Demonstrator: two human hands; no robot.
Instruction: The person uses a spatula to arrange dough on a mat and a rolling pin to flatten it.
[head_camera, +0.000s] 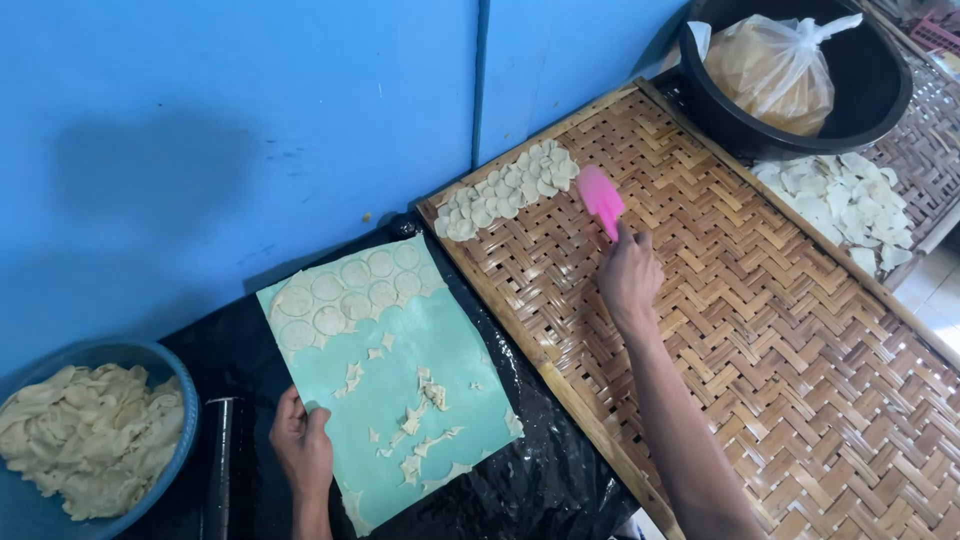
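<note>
Head view looks down on a work area set against a blue wall. The right hand is closed around the handle of a pink spatula, whose flat blade points up toward a cluster of small pale dough discs lying at the far left corner of a large woven bamboo tray; the blade tip is just beside the discs, though whether it touches them cannot be told. The left hand grips the near left edge of a light green sheet, thumb on top, pinning it to a black plastic covering. On the far end of that sheet sit more round discs of cut dough, still in rows, while ragged dough scraps are scattered over the near half. A dark cylinder lies just left of the left hand. At the lower left a blue bowl holds a heap of pale dough trimmings. At the upper right a black tub contains a tied clear plastic bag, and beside it a second woven tray carries another pile of pale discs.
</note>
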